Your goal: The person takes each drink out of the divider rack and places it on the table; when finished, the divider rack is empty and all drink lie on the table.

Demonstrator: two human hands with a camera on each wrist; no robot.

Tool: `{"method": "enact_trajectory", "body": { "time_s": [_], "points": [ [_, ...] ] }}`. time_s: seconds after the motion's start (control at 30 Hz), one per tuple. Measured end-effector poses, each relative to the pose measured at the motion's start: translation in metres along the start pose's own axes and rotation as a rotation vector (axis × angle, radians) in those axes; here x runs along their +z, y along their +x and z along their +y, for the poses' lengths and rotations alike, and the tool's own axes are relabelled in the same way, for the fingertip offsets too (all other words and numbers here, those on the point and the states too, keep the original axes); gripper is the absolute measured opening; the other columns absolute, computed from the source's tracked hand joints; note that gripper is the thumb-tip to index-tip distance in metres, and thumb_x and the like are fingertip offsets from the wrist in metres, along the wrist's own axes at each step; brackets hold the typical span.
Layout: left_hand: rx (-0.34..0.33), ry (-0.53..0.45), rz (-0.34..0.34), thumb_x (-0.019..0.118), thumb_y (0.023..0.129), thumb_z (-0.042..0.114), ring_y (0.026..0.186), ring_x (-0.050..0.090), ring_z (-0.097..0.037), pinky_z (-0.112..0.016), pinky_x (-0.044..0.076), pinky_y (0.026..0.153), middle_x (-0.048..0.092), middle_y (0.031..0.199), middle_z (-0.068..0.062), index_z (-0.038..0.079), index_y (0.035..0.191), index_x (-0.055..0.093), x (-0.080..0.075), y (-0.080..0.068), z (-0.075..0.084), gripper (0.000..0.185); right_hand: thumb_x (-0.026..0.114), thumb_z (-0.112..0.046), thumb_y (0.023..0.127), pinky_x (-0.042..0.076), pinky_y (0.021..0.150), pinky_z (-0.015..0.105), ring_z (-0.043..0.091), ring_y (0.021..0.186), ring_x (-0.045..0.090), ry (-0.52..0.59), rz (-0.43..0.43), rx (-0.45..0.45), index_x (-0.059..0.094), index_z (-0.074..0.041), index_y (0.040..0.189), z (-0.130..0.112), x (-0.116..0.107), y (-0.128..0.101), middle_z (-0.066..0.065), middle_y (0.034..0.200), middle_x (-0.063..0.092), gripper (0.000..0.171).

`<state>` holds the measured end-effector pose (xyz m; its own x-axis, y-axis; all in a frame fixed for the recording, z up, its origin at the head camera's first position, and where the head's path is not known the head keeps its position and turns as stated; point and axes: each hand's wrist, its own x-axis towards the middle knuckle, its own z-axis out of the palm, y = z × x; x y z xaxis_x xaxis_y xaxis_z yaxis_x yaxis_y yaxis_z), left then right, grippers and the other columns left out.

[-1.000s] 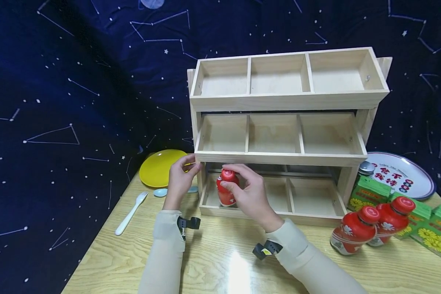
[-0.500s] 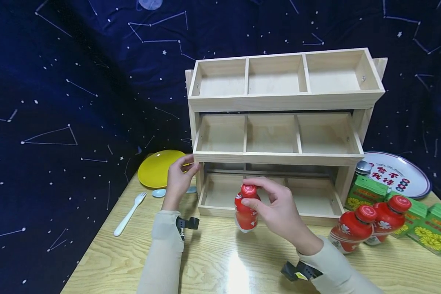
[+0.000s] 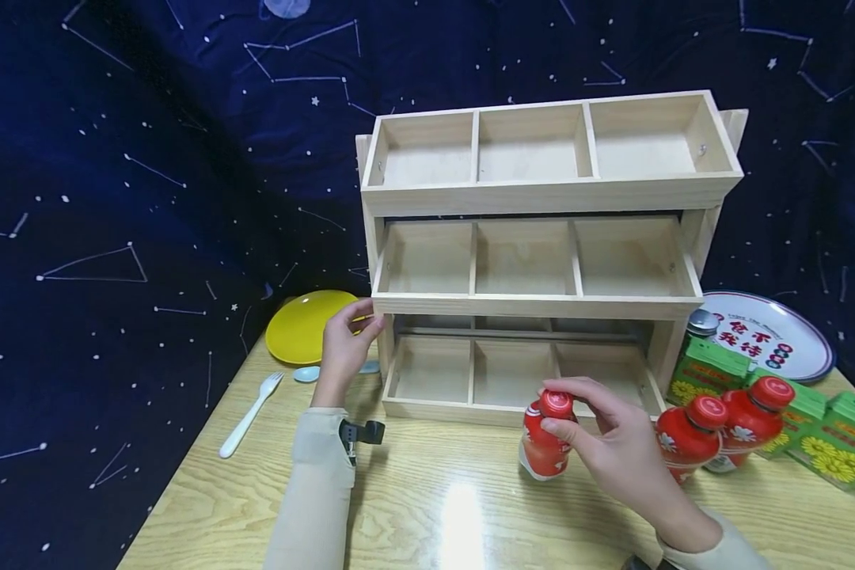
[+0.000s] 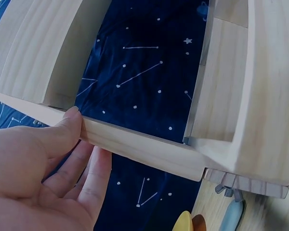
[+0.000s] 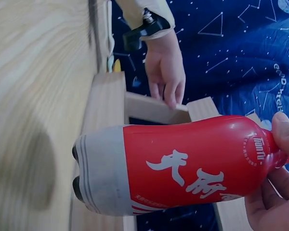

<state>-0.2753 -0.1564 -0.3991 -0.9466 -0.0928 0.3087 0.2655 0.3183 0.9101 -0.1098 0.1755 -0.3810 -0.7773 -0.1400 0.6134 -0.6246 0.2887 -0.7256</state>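
The right hand pinches the red bottle by its cap; set it down straight. The left hand, at nine o'clock, seems to hold the shelf steady.

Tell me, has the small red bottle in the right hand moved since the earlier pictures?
Yes. The small red bottle, pinched at its cap by the right hand, came out of the wooden shelf's bottom-left compartment and went rightward, toward the two red bottles.
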Motion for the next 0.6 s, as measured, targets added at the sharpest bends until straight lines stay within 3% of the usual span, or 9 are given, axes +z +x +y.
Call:
{"method": "enact_trajectory", "body": {
  "time_s": [0.17, 0.4, 0.6],
  "points": [
    [0.002, 0.01, 0.005, 0.073, 0.09, 0.01, 0.106, 0.064, -0.028, -0.036, 0.055, 0.091, 0.066, 0.118, -0.009, 0.009, 0.124, 0.066, 0.0, 0.0, -0.001, 0.035, 0.081, 0.015, 0.069, 0.05, 0.09, 0.015, 0.01, 0.102, 0.062, -0.071, 0.027, 0.059, 0.067, -0.005, 0.12, 0.004, -0.009, -0.012, 0.001, 0.113, 0.068, 0.056],
    [0.002, -0.011, 0.007, 0.073, 0.09, 0.009, 0.106, 0.064, -0.031, -0.038, 0.054, 0.092, 0.066, 0.119, -0.012, 0.007, 0.125, 0.066, 0.001, 0.0, -0.003, 0.036, 0.08, 0.019, 0.067, 0.048, 0.092, 0.014, 0.009, 0.102, 0.063, -0.052, 0.049, 0.077, 0.066, 0.001, 0.119, 0.014, -0.016, -0.023, 0.011, 0.112, 0.067, 0.058],
    [-0.003, -0.004, 0.008, 0.072, 0.09, 0.007, 0.106, 0.064, -0.03, -0.038, 0.054, 0.093, 0.066, 0.119, -0.012, 0.006, 0.125, 0.065, 0.001, 0.0, -0.001, 0.036, 0.081, 0.006, 0.077, 0.048, 0.092, 0.014, 0.009, 0.103, 0.062, -0.1, -0.02, 0.153, 0.064, -0.012, 0.125, 0.017, -0.023, -0.023, 0.002, 0.115, 0.065, 0.054]
  ]
}}
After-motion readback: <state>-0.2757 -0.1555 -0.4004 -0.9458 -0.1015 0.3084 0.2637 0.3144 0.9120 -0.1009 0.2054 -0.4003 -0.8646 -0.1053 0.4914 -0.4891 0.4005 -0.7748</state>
